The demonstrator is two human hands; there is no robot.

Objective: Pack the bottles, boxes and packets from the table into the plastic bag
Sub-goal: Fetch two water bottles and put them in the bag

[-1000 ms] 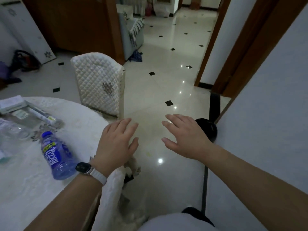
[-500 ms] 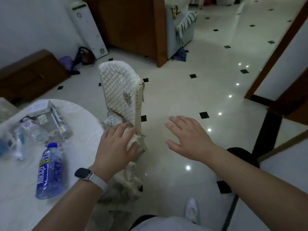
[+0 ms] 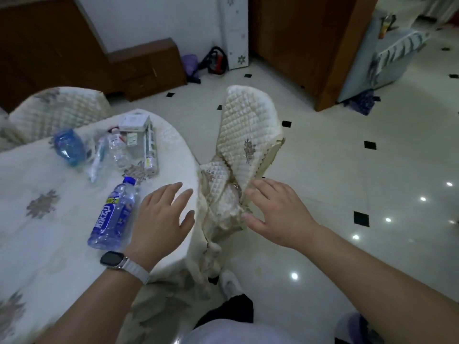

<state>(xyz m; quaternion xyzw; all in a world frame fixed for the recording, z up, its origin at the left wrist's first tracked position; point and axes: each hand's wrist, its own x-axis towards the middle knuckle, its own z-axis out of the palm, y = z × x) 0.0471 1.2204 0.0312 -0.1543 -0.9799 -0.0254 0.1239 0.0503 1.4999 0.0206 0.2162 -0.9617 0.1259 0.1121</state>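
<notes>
blue bottle (image 3: 113, 214) lies beside empty, spread left hand (image 3: 161, 219); right hand (image 3: 278, 214) equally spread, empty.

Both bare forearms reach forward from the bottom of the view, palms turned down. The left hand (image 3: 161, 214) is spread flat, its fingers (image 3: 171, 192) straight and slightly apart, the thumb angled out to the right; it holds nothing. A dark watch (image 3: 113, 258) on a pale strap sits on the left wrist. The right hand (image 3: 278, 214) hovers beside the left with a gap between them, fingers (image 3: 260, 188) straight and loosely fanned toward the upper left, thumb stretched out below them, holding nothing. The right forearm comes in from the lower right corner.
</notes>
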